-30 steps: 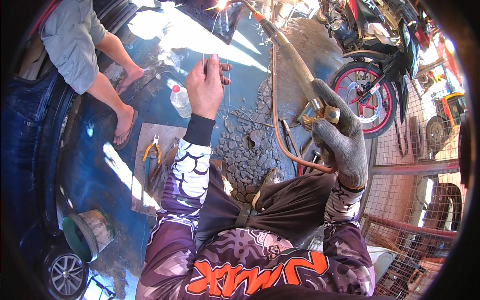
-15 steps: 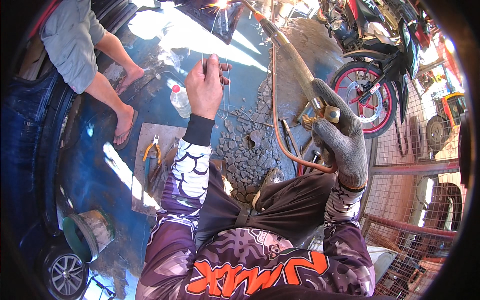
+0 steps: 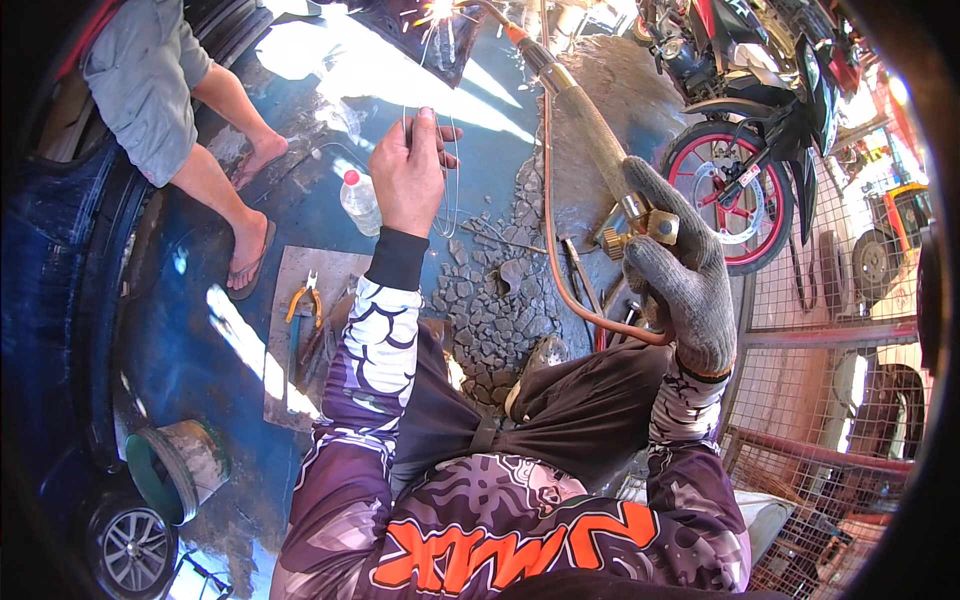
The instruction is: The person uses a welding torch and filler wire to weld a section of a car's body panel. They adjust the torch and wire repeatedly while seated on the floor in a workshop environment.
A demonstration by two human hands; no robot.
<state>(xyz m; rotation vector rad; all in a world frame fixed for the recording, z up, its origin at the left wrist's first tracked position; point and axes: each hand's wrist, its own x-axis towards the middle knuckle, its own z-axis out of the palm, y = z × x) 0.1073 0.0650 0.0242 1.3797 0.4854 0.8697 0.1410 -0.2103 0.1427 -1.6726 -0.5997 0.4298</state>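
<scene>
My right hand [image 3: 685, 265], in a grey knit glove, is wrapped round the brass valve end of a gas welding torch [image 3: 596, 135]. The torch slants up and left, its tip near bright sparks [image 3: 437, 14] at the top edge. A copper-coloured hose [image 3: 552, 240] loops from its rear end. My bare left hand [image 3: 412, 170] pinches a thin welding wire [image 3: 428, 50] between thumb and fingers. That wire runs up to the sparks, and its slack hangs in a loop below the hand. A dark metal piece [image 3: 455, 45] lies under the sparks; glare hides where wire and flame meet it.
Left of my hand stands a clear bottle [image 3: 361, 203] with a red cap. Yellow-handled pliers [image 3: 304, 298] lie on a board [image 3: 285, 268]. Broken rubble [image 3: 490, 310] covers the floor ahead. A motorcycle wheel [image 3: 728, 198] stands right, a bucket [image 3: 178, 470] lower left, another person's legs [image 3: 215, 180] upper left.
The sparks at the torch tip have grown larger and spread wider. Both hands, the torch and the wire stay almost where they were.
</scene>
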